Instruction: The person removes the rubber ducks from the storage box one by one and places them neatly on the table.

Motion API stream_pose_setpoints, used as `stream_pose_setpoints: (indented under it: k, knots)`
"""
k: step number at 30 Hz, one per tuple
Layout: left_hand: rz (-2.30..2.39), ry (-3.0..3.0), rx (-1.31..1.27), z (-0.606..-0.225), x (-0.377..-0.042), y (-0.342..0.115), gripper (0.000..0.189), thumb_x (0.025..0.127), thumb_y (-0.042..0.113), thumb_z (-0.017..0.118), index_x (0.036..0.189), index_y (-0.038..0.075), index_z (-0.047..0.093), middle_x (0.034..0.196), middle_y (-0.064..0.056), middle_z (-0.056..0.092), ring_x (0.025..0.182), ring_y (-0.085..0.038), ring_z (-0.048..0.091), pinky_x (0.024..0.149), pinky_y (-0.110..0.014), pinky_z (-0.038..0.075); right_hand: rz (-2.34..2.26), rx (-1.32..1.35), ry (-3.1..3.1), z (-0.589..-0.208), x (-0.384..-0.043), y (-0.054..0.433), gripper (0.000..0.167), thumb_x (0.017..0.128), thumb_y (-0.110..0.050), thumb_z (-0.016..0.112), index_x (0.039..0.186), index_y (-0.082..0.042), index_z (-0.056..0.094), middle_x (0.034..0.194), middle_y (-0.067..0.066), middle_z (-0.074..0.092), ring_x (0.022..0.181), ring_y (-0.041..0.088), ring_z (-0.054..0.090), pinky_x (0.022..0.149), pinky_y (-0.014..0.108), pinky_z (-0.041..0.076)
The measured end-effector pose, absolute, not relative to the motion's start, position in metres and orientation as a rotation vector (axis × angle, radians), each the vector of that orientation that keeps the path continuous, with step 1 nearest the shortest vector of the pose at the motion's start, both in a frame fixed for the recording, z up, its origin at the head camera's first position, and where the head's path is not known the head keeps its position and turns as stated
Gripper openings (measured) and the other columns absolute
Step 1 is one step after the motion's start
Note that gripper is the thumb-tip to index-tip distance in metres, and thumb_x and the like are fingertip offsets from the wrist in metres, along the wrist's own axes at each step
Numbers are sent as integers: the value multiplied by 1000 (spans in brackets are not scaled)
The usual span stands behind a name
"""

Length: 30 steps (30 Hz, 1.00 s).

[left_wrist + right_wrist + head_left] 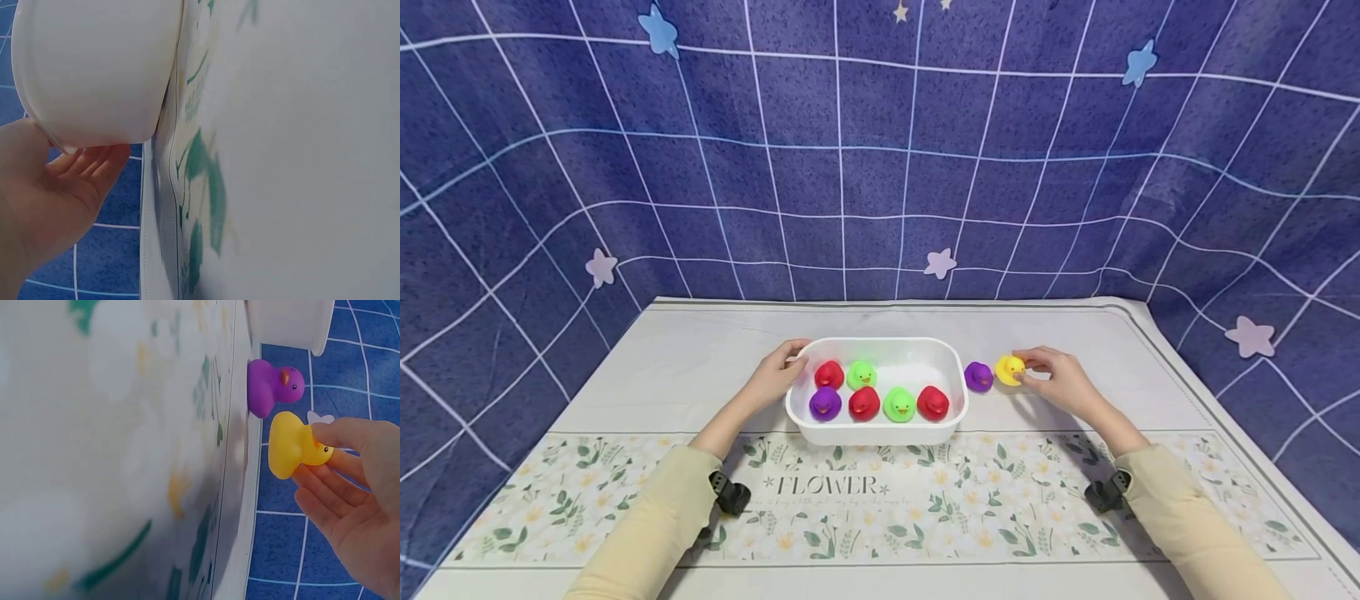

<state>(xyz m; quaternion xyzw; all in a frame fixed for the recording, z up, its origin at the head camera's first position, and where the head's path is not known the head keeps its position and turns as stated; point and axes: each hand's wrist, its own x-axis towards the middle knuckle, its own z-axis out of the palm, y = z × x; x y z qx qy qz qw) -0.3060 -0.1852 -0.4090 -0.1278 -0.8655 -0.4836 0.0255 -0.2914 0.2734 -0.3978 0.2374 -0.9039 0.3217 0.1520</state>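
Observation:
A white plastic tub stands on the table with several rubber ducks inside: red, green and purple. My left hand grips the tub's left end; the left wrist view has the thumb at the rim and the fingers against the outer wall. Between thumb and fingers, my right hand pinches a yellow rubber duck by its head. Its base is a little off the tabletop in the right wrist view. Another purple duck sits on the table between the tub and the yellow duck.
The table wears a white cover with a floral strip along the front. Behind and at both sides hangs a dark blue curtain with a grid and stars. Each wrist carries a small black camera.

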Motion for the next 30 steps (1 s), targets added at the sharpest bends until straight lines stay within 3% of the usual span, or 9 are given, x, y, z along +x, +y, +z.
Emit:
stream_pose_setpoints:
  k: [30]
  knots:
    - [-1498, -2670, -403, -410, -306, -185, 41, 98, 11, 45, 135, -7, 41, 130, -32, 48, 114, -45, 54, 94, -48, 50, 934, 688, -2668, -406, -293, 273, 33, 81, 1, 69, 111, 11, 62, 106, 25, 65, 92, 37, 65, 83, 44, 55]
